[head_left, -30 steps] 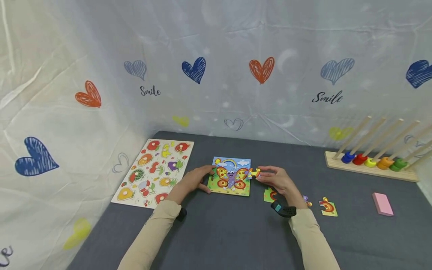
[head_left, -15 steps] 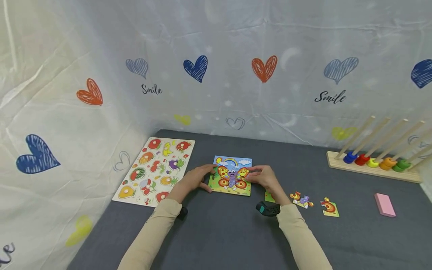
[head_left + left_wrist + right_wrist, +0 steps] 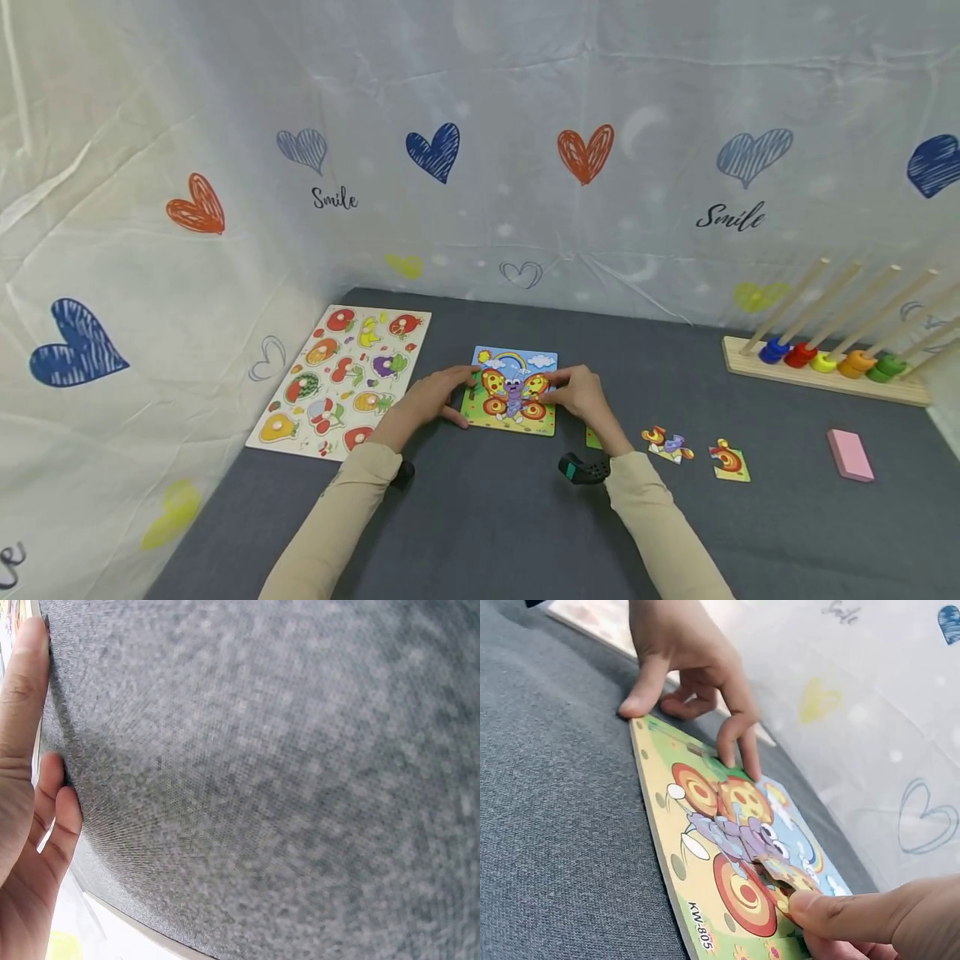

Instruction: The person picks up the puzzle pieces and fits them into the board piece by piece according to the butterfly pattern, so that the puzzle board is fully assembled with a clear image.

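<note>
A square butterfly puzzle board (image 3: 480, 412) lies flat on the dark grey cloth. My left hand (image 3: 429, 396) holds its left side, thumb at the near corner and bent fingers at the edge; the right wrist view shows this grip. Over the butterfly's right wing, my right hand (image 3: 581, 392) pinches a jigsaw piece (image 3: 780, 868) between thumb and fingers. That piece sits slightly tilted on the board, partly covered by the thumb. Three loose pieces lie to the right: a green one (image 3: 592, 438) mostly hidden by my right wrist, a purple-and-orange one (image 3: 669, 445), and one with a red-orange swirl (image 3: 729, 462).
A white board with fruit pictures (image 3: 345, 379) lies to the left. At the far right stands a wooden peg rack (image 3: 825, 373) with coloured rings, and a pink block (image 3: 851, 455) lies nearer. A heart-printed sheet (image 3: 480, 167) encloses the back and left.
My right hand has moved left, carrying the jigsaw piece from beside the board onto the right wing. This has uncovered the purple-and-orange piece. My left hand stays at the board's left side.
</note>
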Tool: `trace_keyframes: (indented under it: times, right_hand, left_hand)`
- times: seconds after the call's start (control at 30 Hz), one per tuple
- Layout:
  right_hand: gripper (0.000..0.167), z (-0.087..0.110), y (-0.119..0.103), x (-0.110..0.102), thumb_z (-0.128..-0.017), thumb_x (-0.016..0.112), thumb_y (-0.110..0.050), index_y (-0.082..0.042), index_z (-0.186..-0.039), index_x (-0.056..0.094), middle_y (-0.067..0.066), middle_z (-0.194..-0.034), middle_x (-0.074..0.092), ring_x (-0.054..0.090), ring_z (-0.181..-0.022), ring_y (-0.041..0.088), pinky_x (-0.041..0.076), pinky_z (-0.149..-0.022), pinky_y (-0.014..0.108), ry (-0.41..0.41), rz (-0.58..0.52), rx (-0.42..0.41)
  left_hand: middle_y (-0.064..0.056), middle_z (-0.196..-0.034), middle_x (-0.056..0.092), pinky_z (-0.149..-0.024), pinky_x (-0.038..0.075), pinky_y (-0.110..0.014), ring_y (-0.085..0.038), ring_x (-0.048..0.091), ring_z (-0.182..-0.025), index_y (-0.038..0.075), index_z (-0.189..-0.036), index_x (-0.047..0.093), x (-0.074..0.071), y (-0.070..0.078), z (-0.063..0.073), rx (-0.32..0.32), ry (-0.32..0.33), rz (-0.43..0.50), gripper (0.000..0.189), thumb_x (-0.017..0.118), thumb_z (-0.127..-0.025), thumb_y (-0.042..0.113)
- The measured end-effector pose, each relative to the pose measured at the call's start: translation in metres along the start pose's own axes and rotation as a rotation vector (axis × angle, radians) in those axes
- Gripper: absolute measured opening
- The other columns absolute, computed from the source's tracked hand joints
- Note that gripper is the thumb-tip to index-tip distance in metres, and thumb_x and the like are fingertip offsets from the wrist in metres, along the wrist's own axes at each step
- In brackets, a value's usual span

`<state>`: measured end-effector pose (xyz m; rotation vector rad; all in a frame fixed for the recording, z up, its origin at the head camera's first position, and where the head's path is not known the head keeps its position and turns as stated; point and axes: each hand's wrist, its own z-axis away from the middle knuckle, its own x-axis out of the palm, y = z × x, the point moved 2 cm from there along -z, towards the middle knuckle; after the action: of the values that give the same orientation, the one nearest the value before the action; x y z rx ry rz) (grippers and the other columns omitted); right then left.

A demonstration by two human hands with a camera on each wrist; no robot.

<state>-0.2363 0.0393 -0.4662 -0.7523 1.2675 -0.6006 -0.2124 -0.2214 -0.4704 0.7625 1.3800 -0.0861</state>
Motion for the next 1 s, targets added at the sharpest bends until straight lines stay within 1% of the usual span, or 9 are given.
trace_keyframes:
  times: [0.07,0.13,0.2,0.3,0.5,0.63,0.73,0.83,1.0]
  right_hand:
    - [0.038,-0.0001,0.0006,0.0007,-0.076,0.082,-0.011,0.0,-0.111,0.072,0.016,-0.098,0.069,0.06,-0.076,0.024,0.048,-0.065,0.034,0.006,0.011,-0.026]
    - [0.038,-0.0004,0.0016,0.0015,-0.075,0.082,-0.01,0.0,-0.11,0.072,0.015,-0.093,0.069,0.055,-0.066,0.019,0.043,-0.058,0.029,0.014,0.02,-0.049]
    - [0.038,-0.0005,0.0024,0.0021,-0.074,0.083,-0.009,-0.001,-0.11,0.072,0.014,-0.09,0.068,0.05,-0.06,0.015,0.039,-0.055,0.027,0.017,0.024,-0.071]
    - [0.039,-0.0002,0.0031,0.0022,-0.073,0.083,-0.008,0.0,-0.109,0.072,0.013,-0.089,0.067,0.049,-0.059,0.013,0.039,-0.054,0.026,0.024,0.004,-0.096]
    - [0.033,-0.0004,0.0041,0.0031,-0.074,0.082,-0.006,-0.001,-0.105,0.072,0.014,-0.095,0.07,0.053,-0.057,0.012,0.041,-0.053,0.027,0.064,-0.075,-0.105]
    - [0.029,-0.0011,0.0058,0.0059,-0.075,0.081,-0.006,-0.003,-0.103,0.074,0.01,-0.082,0.07,0.052,-0.055,0.011,0.04,-0.053,0.026,0.083,-0.06,-0.13]
    - [0.026,-0.0014,0.0061,0.008,-0.076,0.081,-0.006,-0.004,-0.101,0.075,0.004,-0.073,0.068,0.052,-0.055,0.011,0.04,-0.053,0.026,0.087,-0.042,-0.127]
    - [0.025,-0.0013,0.0054,0.009,-0.075,0.081,-0.006,-0.005,-0.1,0.076,0.002,-0.072,0.067,0.053,-0.056,0.012,0.04,-0.053,0.026,0.095,-0.031,-0.111]
    - [0.025,-0.0022,0.0063,0.0097,-0.076,0.081,-0.005,-0.004,-0.101,0.076,0.007,-0.077,0.069,0.053,-0.058,0.013,0.04,-0.053,0.027,0.1,-0.027,-0.099]
  left_hand:
    - [-0.007,-0.147,0.043,-0.072,0.043,-0.03,-0.01,0.049,-0.066,0.009,-0.122,0.058,0.0,0.0003,0.0,0.008,0.002,0.002,0.063,0.083,-0.07,0.033]
    - [-0.006,-0.147,0.042,-0.07,0.043,-0.029,-0.009,0.048,-0.066,0.009,-0.125,0.058,0.0004,0.0002,0.0001,0.007,-0.001,0.009,0.065,0.083,-0.07,0.033]
    - [-0.005,-0.147,0.043,-0.069,0.043,-0.029,-0.009,0.048,-0.065,0.01,-0.128,0.056,0.0007,0.0001,0.0001,0.001,-0.004,0.015,0.068,0.083,-0.07,0.033]
    - [-0.005,-0.146,0.043,-0.069,0.042,-0.029,-0.009,0.048,-0.065,0.011,-0.133,0.054,0.0008,-0.0004,0.0002,-0.012,-0.007,0.015,0.073,0.083,-0.07,0.033]
    - [-0.004,-0.147,0.042,-0.07,0.042,-0.029,-0.008,0.048,-0.065,0.011,-0.13,0.056,0.0006,-0.0019,-0.0002,-0.015,-0.003,0.012,0.07,0.083,-0.07,0.033]
    - [-0.005,-0.147,0.043,-0.071,0.042,-0.029,-0.009,0.048,-0.066,0.01,-0.131,0.055,0.0017,-0.0027,-0.0008,-0.007,-0.001,0.007,0.072,0.083,-0.07,0.034]
    - [-0.006,-0.147,0.043,-0.073,0.042,-0.03,-0.009,0.048,-0.067,0.01,-0.13,0.056,0.002,-0.0031,-0.0004,-0.005,0.0,0.005,0.07,0.083,-0.07,0.034]
    - [-0.005,-0.147,0.042,-0.074,0.043,-0.03,-0.01,0.049,-0.068,0.009,-0.126,0.057,0.0016,-0.0029,-0.0001,-0.01,-0.002,0.006,0.066,0.083,-0.07,0.033]
    - [-0.007,-0.147,0.043,-0.072,0.043,-0.031,-0.011,0.049,-0.068,0.008,-0.123,0.059,0.0002,-0.0004,-0.0003,-0.008,0.001,0.009,0.064,0.084,-0.07,0.032]
